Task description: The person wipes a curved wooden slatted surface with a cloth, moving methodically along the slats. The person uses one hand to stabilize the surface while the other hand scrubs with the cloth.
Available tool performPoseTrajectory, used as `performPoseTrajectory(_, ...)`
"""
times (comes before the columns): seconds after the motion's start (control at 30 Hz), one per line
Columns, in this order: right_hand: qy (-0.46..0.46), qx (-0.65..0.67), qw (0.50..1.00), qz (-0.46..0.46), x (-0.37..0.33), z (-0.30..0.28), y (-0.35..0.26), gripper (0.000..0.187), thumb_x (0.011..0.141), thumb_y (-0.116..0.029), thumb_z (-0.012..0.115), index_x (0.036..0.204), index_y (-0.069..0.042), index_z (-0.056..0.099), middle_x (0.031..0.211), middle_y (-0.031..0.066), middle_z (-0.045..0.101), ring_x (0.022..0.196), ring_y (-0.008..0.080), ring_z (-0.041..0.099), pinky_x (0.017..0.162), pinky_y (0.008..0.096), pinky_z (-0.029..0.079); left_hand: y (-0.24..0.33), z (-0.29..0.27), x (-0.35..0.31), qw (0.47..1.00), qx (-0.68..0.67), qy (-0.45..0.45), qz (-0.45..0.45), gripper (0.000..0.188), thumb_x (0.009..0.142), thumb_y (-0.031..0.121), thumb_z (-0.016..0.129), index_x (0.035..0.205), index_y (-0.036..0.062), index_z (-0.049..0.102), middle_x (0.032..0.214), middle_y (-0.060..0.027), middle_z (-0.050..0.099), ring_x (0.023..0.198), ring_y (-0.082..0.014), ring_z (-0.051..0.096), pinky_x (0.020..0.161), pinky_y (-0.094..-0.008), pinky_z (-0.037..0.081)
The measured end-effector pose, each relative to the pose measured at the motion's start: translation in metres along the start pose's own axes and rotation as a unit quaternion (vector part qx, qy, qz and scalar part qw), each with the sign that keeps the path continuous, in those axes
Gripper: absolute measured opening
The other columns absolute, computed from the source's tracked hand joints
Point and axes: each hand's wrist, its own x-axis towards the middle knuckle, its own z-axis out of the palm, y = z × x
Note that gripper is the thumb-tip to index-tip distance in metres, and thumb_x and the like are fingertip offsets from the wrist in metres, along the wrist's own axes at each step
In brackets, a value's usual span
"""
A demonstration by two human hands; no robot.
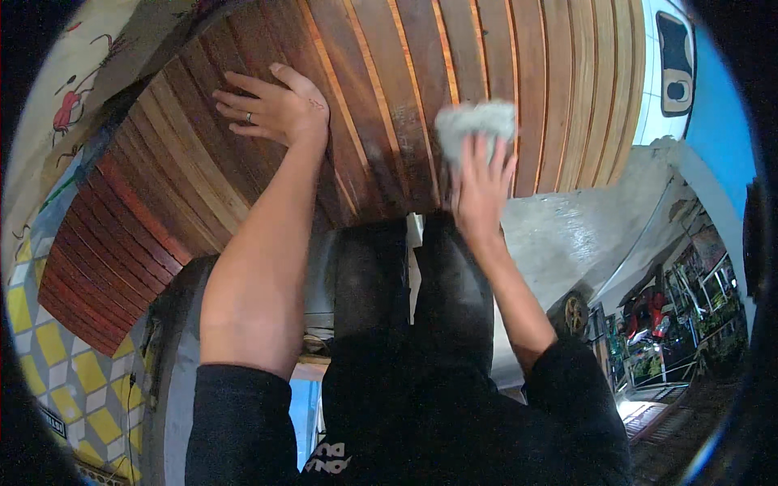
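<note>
My left hand [279, 105] lies flat on a row of brown wooden slats [369, 89], its fingers spread and a ring on one of them. To its right, my right hand [482, 182] presses a pale, fluffy wad of cloth [476, 121] against the slats. The cloth and those fingers are slightly blurred, and the palm side is hidden. Narrow lighter gaps run between the slats. Toward the right end the wood is paler and yellowish, while the slats at the far left [109, 251] are dark red.
Yellow, grey and white patterned tiles [89, 373] show at the lower left. A grey concrete floor [559, 231] extends on the right, with a wheel [574, 312] and a red motorcycle [648, 316] beyond. At the upper right a dark-framed object [677, 65] stands beside a blue surface [721, 89].
</note>
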Motion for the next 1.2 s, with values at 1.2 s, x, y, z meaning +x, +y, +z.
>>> performPoseTrajectory(1.2,0.245,0.028,0.967,-0.062,0.208,-0.004,-0.043,0.052,0.092,-0.016,0.053,0.139,0.004,0.045,0.145,0.0207,0.045,0.135,0.0447,0.037,0.109,0.0611,0.028,0.004,0.005,-0.004,1.000,-0.004,-0.012,0.019,0.073,0.098,0.041,0.037,0.153,-0.0021,0.016,0.157,-0.0304,0.008,0.147,-0.0457,0.006,0.116,-0.0623,0.004)
